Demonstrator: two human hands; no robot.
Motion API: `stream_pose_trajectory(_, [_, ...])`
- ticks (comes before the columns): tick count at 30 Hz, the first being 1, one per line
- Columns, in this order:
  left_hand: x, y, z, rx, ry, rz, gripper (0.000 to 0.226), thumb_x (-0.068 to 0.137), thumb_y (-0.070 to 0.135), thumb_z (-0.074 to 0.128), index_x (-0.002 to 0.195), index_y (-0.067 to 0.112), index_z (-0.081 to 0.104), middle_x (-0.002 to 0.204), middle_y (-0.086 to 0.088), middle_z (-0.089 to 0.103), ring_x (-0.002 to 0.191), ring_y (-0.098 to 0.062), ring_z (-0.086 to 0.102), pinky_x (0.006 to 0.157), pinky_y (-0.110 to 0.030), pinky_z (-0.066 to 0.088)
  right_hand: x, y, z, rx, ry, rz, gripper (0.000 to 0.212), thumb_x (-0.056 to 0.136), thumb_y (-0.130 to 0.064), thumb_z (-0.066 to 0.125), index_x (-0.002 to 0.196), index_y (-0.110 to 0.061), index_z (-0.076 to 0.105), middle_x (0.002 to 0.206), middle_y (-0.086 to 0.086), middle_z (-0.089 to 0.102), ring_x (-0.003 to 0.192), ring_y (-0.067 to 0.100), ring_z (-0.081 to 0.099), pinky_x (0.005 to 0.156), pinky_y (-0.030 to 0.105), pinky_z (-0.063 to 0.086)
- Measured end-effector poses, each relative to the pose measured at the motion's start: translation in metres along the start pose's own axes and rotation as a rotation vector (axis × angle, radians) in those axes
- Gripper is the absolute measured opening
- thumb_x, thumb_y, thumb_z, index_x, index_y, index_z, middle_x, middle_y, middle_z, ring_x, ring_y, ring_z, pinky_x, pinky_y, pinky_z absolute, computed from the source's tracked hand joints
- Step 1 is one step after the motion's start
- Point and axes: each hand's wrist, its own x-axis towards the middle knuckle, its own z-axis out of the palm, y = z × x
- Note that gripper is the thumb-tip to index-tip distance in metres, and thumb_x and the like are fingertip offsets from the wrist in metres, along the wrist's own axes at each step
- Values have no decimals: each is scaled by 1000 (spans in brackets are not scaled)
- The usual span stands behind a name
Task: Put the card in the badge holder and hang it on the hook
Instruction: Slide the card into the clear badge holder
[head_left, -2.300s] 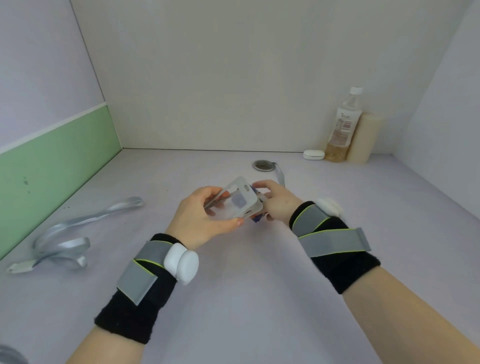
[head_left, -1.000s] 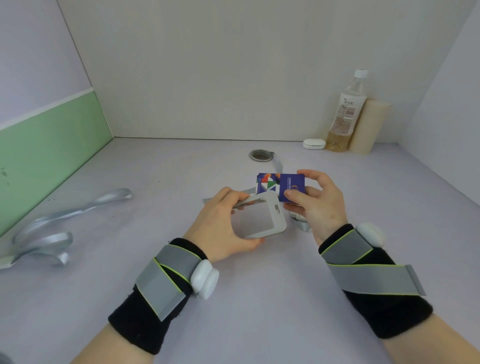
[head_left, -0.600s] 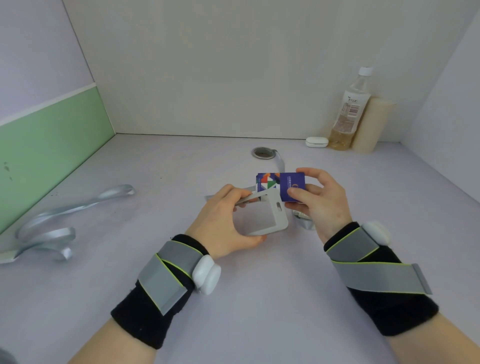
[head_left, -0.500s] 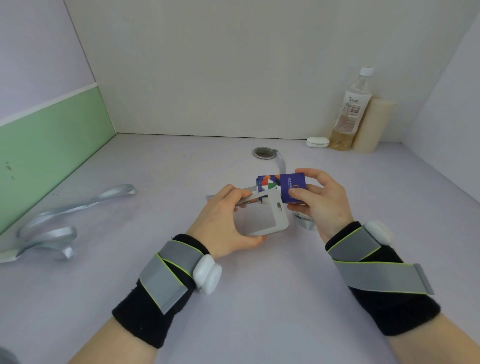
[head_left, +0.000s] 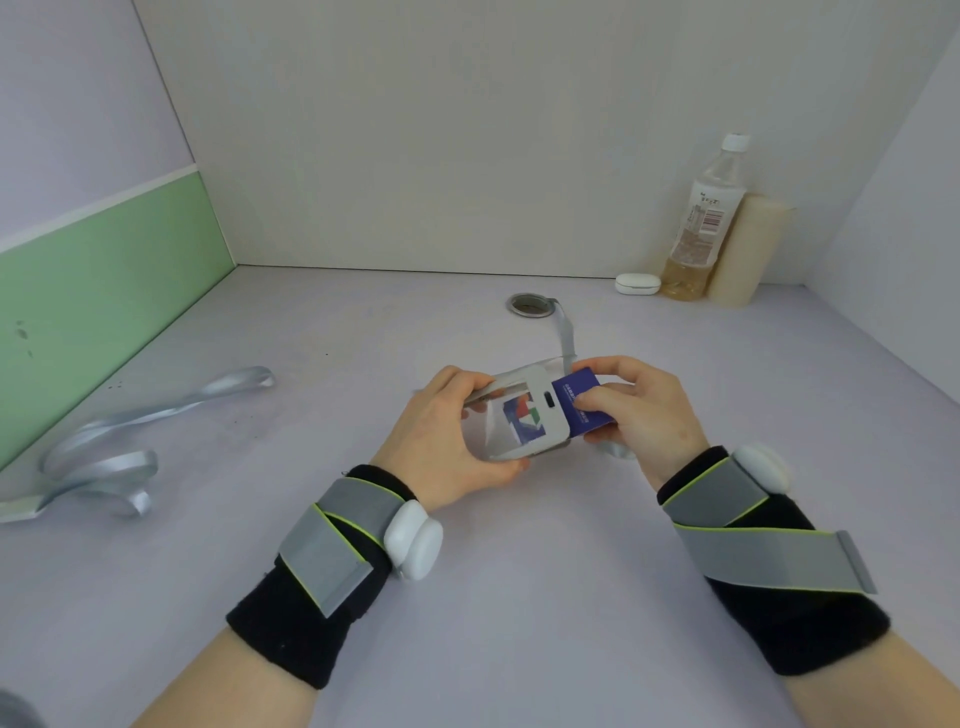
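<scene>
My left hand (head_left: 441, 441) grips a white-framed clear badge holder (head_left: 540, 436) by its left end, above the middle of the table. My right hand (head_left: 644, 415) pinches a blue card (head_left: 574, 387) with a coloured pattern. The card sits partly inside the holder from its right end; its patterned half shows through the window and the blue half sticks out. A grey lanyard strap (head_left: 565, 332) runs from behind the holder toward a round metal ring (head_left: 530, 305) set in the table. No hook is in sight.
A coiled grey lanyard (head_left: 119, 457) lies at the left, by the green wall panel. At the back right stand a plastic bottle (head_left: 701, 223), a cream cylinder (head_left: 745, 249) and a small white case (head_left: 637, 284). Walls close in three sides.
The card, held beside the holder's right end before, has slid partway into it. Both hands stayed near the table's middle.
</scene>
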Motion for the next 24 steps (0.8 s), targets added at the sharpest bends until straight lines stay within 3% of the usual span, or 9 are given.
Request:
stream_pose_trajectory(4, [0,0,0,-10,-4,-3,69,54,47,78,113,21,54,105,8,53,93,-8,57,83,-20,48,0,-1,0,-18,-46,-17,28,82,-3,63,108,-13,61,91,15,70,78,23,65,60,28,52])
stream_pose_trajectory(9, [0,-1,0,-16,-13,7,65,53,41,81,110,20,57,103,9,54,92,-6,56,81,-15,47,-3,0,2,-21,-114,-37,25,80,-1,64,104,-11,63,69,10,68,50,9,56,46,19,42])
stream_pose_trajectory(15, [0,-3,-1,-25,-13,-5,63,55,39,82,110,20,57,104,9,55,93,-5,57,80,-14,47,-5,0,5,21,-87,-59,19,87,-1,55,99,-10,67,70,11,63,40,5,48,40,17,39])
stream_pose_trajectory(17, [0,-3,-1,-23,-11,-8,63,55,36,83,110,19,58,103,8,55,93,-5,57,79,-12,46,-6,0,7,19,-108,-63,23,88,1,52,103,-7,67,75,9,65,44,4,52,40,17,40])
stream_pose_trajectory(20, [-1,0,-2,-16,-15,-9,62,56,36,84,110,20,58,99,11,53,87,-1,55,74,-5,41,-5,3,6,-27,-144,-81,26,88,0,54,105,-16,67,85,12,65,62,14,58,43,20,45])
stream_pose_trajectory(24, [-2,3,-4,2,-35,-16,61,56,37,83,110,21,57,95,14,51,81,6,52,69,0,37,-2,8,4,-113,-130,-103,27,84,-3,62,107,-17,64,76,9,67,67,21,61,49,25,49])
